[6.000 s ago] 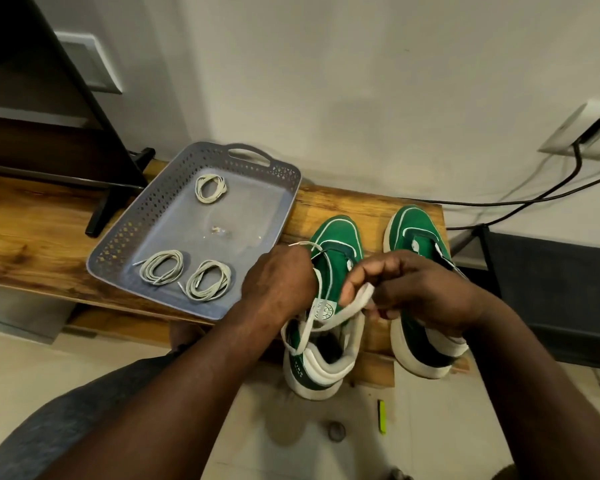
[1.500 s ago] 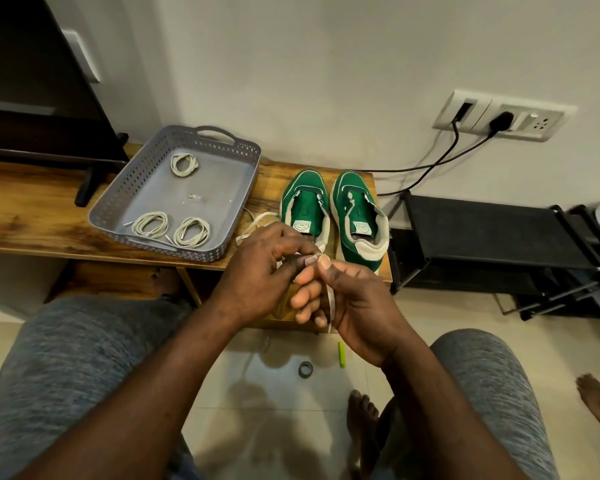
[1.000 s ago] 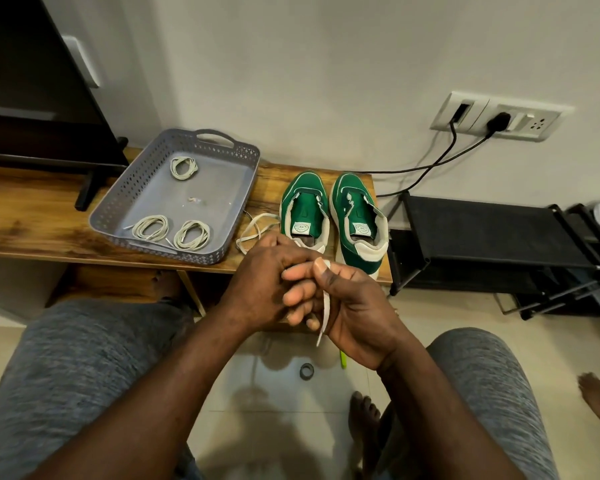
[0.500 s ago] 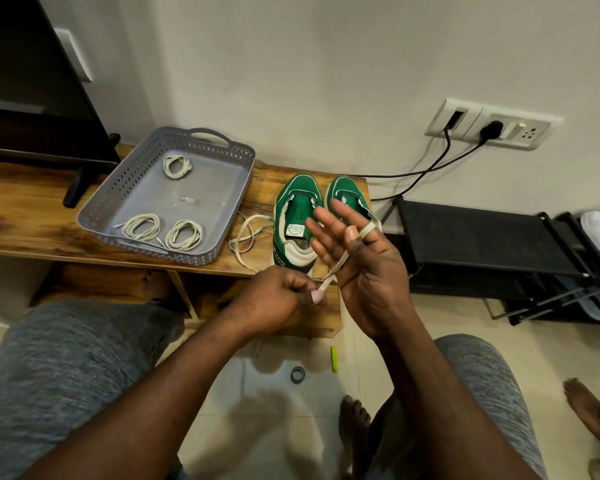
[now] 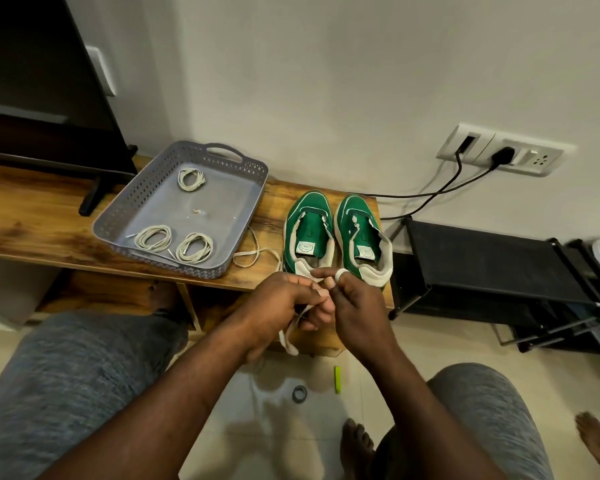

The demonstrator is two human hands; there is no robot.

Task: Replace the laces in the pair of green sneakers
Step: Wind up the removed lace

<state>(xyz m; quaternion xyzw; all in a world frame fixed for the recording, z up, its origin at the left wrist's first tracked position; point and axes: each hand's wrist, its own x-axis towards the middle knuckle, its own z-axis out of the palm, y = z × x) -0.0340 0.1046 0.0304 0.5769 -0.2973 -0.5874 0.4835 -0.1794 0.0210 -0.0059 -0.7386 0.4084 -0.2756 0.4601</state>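
Both hands meet just before the desk [image 5: 32,223] edge, fingers touching. The left hand [image 5: 284,299] curls and pinches a white lace [image 5: 287,336], whose loose end hangs below. The right hand [image 5: 357,306] grips it too, the lace seemingly wound round its raised forefinger. The green sneakers [image 5: 309,233] stand side by side on the desk at the hands' 12 o'clock.

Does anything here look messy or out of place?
One loose lace sprawls uncoiled on the wooden bench between the grey tray and the green sneakers, unlike the three neat coils inside the tray. A small yellow-green piece and a dark ring lie on the floor.
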